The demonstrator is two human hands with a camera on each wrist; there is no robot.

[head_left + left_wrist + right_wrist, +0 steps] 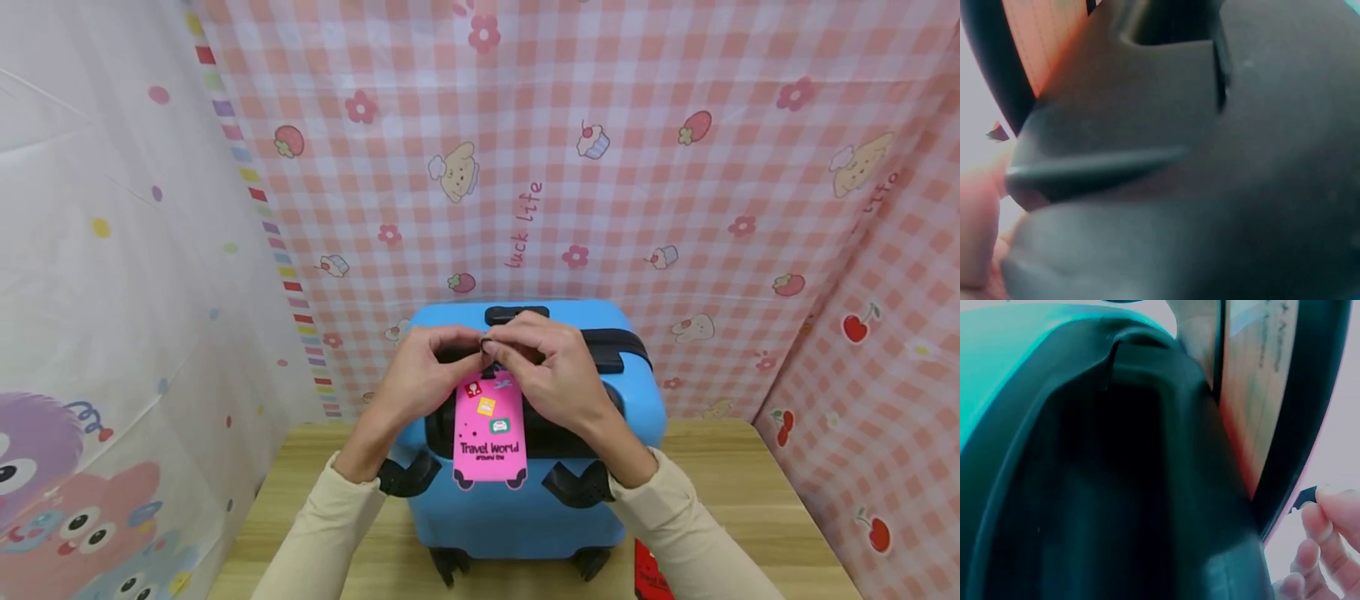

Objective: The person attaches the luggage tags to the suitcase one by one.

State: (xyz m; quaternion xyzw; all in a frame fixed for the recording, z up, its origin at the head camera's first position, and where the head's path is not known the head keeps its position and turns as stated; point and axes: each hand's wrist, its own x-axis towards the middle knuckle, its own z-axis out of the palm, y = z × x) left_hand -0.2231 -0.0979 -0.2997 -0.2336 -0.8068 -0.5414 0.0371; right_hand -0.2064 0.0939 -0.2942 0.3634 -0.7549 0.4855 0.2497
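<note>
A pink luggage tag [491, 462] printed with "Travel World" hangs in front of the top handle side of a blue suitcase [525, 521]. My left hand [423, 375] and right hand [558, 375] meet above the tag, each pinching its small dark strap [488, 343] between thumb and fingers. In the right wrist view, a bit of black strap [1304, 497] shows at the fingertips of the right hand [1332, 544]. The suitcase's black handle part [1116, 106] fills most of the left wrist view, with the left hand [979, 231] only partly visible. How the strap is joined is hidden by the fingers.
The suitcase stands on a wooden table [720, 483], its black wheels [450, 565] toward me. A red tag [651, 575] lies by my right sleeve, partly covered. Behind hangs a pink checked cloth [637, 192]; a white printed sheet [150, 275] is on the left.
</note>
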